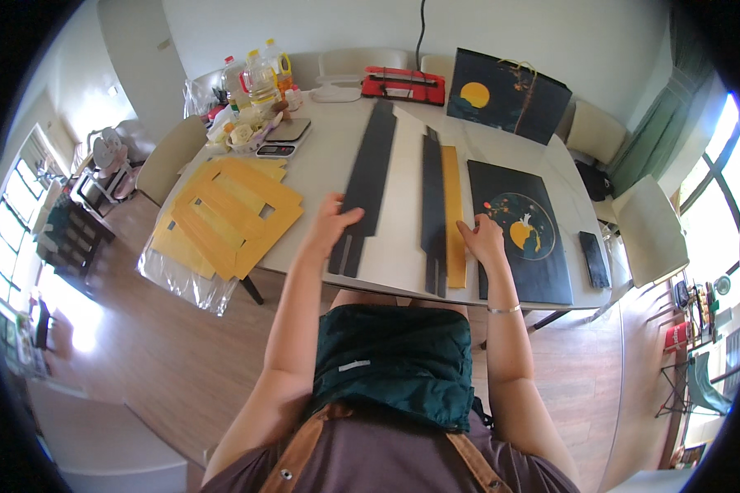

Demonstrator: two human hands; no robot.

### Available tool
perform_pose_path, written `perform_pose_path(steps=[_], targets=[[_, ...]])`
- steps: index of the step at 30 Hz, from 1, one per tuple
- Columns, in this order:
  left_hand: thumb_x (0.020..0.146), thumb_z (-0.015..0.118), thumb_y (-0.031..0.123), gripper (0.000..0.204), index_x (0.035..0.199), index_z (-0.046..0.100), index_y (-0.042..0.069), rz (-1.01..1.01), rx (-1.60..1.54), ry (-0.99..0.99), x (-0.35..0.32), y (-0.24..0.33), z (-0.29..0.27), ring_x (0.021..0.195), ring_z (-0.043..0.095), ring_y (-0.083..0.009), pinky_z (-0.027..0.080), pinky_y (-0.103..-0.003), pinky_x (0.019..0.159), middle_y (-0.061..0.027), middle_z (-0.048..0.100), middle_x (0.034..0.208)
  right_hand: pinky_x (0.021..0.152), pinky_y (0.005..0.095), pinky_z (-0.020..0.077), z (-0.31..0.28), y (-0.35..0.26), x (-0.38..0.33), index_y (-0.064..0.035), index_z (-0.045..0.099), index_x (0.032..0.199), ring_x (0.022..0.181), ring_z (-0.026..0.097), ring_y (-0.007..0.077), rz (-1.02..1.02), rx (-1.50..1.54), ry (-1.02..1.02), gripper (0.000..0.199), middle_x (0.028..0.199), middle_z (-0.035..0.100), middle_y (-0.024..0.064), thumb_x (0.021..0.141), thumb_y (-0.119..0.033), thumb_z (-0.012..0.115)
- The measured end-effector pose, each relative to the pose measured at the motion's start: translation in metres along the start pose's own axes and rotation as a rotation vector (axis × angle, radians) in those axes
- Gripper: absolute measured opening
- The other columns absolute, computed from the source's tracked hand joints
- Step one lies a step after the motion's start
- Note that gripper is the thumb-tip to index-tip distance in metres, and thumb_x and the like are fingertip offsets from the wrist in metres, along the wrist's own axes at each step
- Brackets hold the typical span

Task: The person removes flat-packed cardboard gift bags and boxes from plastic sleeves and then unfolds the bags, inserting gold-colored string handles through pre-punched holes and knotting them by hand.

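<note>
My left hand point(330, 222) rests with fingers spread on the near part of a long dark cardboard strip point(372, 160) lying on the white table point(395, 255). My right hand point(481, 240) presses flat on a yellow cardboard strip point(452, 197) that lies beside a second dark strip point(432, 197). Just right of that hand lies a dark printed cardboard panel point(522, 234) with a round yellow design. Neither hand grips anything.
Yellow die-cut cardboard sheets point(226, 215) on clear plastic lie at the table's left. A kitchen scale point(281, 140), bottles point(259, 78), a red tool point(404, 85), a dark gift bag point(506, 94) and a black phone point(594, 259) stand around. Chairs ring the table.
</note>
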State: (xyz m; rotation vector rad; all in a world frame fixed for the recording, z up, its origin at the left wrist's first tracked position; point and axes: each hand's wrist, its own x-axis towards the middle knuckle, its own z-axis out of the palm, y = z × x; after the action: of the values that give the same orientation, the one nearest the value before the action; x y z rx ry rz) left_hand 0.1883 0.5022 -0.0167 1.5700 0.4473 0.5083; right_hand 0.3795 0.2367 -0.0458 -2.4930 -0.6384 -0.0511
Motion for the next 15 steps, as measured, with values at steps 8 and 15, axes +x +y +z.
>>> perform_pose_path(steps=[8,15], targets=[[0.091,0.059,0.008,0.035,0.124,0.054,-0.001,0.106,-0.352,0.221,-0.052,0.019,-0.111,0.095,0.063,-0.0135,0.047,-0.024,0.084,-0.0064,0.066,0.108,0.080,0.0420,0.0536,-0.016,-0.067,-0.015,0.0033,0.058,0.108,0.099,0.064,0.0361,0.114,-0.165,-0.136,0.068,0.106,0.065,0.0221,0.072,-0.052,0.074],[0.093,0.055,0.010,0.035,0.126,0.052,-0.001,0.301,-0.652,0.175,-0.074,0.001,-0.147,0.090,0.067,-0.0146,0.054,-0.026,0.079,-0.0090,0.067,0.105,0.077,0.0396,0.0551,0.014,-0.058,0.010,0.0058,0.056,0.109,0.094,0.067,0.0348,0.082,0.032,-0.259,0.080,0.101,0.066,0.0226,0.063,-0.055,0.081]])
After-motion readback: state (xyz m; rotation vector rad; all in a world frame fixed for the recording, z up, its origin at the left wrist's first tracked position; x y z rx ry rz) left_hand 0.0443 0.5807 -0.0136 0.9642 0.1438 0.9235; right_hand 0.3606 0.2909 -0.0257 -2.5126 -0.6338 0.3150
